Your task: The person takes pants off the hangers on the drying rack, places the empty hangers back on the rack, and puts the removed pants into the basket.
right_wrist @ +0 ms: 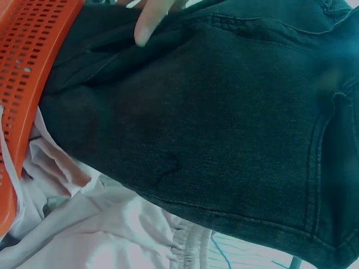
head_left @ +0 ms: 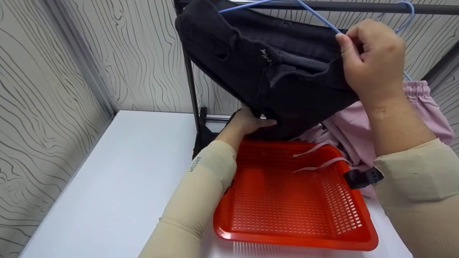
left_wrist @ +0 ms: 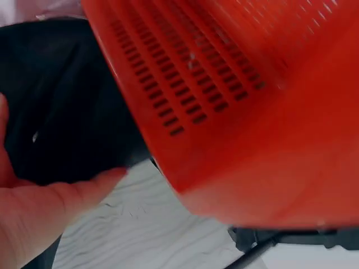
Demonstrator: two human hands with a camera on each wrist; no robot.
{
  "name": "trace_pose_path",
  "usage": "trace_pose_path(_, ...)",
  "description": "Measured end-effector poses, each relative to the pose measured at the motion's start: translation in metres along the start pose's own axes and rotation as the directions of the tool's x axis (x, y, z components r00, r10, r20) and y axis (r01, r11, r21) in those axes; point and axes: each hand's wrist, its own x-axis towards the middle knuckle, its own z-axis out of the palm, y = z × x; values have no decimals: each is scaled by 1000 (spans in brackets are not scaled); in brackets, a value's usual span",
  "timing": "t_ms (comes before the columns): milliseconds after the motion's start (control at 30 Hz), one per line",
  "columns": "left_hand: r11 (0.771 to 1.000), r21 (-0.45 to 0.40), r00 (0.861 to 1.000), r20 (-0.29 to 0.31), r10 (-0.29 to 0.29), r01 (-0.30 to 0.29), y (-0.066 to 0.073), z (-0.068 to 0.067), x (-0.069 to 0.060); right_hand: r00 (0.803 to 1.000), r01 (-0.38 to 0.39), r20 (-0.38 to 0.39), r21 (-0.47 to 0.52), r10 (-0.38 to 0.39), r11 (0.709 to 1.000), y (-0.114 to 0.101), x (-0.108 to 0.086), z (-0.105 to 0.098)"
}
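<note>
Black jeans (head_left: 229, 68), with the fly undone, hang tilted above a red basket. A blue hanger (head_left: 317, 16) crosses the top of their waistband. My right hand (head_left: 376, 61) grips the right end of the waistband, its thumb against the hanger. Lower down, my left hand (head_left: 247, 122) touches the jeans with its thumb straight; most of its fingers are hidden. Close up in the left wrist view, the left thumb (left_wrist: 84, 190) lies extended against the dark cloth. The right wrist view shows the denim (right_wrist: 213, 129) spread out, a fingertip on it.
The red perforated basket (head_left: 294, 242) stands on a white table (head_left: 125, 172). To the right hangs a pink garment (head_left: 426, 104) with an elastic waist; its drawstrings trail into the basket. A black rack bar (head_left: 437, 9) runs overhead, with a patterned wall behind.
</note>
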Motion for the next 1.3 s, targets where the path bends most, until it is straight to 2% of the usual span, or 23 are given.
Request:
trace_pose_path(133, 1000, -7, 999, -49, -2, 1, 5, 6, 3, 1000, 13, -22, 5, -13, 1000, -1, 2, -2)
trace_pose_path(300, 1000, -11, 1000, -10, -9, 9, 7, 10, 6, 996, -25, -88, 3, 25, 1000, 3, 7, -10)
trace_pose_path(400, 997, 3, 996, 51, -77, 77, 7, 13, 7, 992, -29, -126, -1, 29, 1000, 5, 10, -13)
trace_pose_path(500, 987, 71, 984, 90, -152, 146, 7, 18, 5, 989, -10, -149, 0, 10, 1000, 5, 13, -14)
trace_pose_path(567, 979, 114, 981, 74, -178, 169, 8, 22, 4, 988, 4, -157, 7, -3, 1000, 4, 14, -14)
trace_pose_path(633, 969, 176, 983, 30, -180, 172, 9, 25, 3, 987, 13, -160, 19, -9, 1000, 1, 15, -13)
trace_pose_path(667, 962, 214, 985, 3, -173, 169, 10, 26, 2, 987, 17, -160, 23, -13, 1000, 0, 15, -12)
trace_pose_path(833, 920, 380, 992, -113, -55, 94, 16, 24, 7, 986, 9, -165, 30, -4, 1000, -3, 16, -9)
trace_pose_path(967, 906, 419, 986, -166, 20, 53, 19, 17, 10, 983, -15, -181, 34, 21, 999, 2, 17, -10)
trace_pose_path(1000, 901, 432, 983, -179, 49, 34, 18, 15, 11, 982, -22, -186, 37, 29, 999, 5, 17, -10)
trace_pose_path(1067, 908, 420, 972, -215, 95, 4, 18, 11, 14, 980, -35, -196, 44, 43, 998, 10, 18, -12)
trace_pose_path(1200, 933, 349, 932, -302, 199, -86, 17, 4, 16, 978, -72, -193, 58, 82, 996, 13, 18, -15)
trace_pose_path(1233, 929, 356, 926, -309, 218, -100, 19, 1, 16, 978, -82, -185, 63, 92, 995, 13, 18, -16)
trace_pose_path(1267, 914, 393, 924, -302, 236, -106, 21, -1, 15, 979, -92, -174, 66, 102, 994, 12, 17, -17)
trace_pose_path(1300, 897, 431, 931, -281, 235, -96, 23, -4, 15, 981, -100, -160, 68, 110, 993, 11, 16, -17)
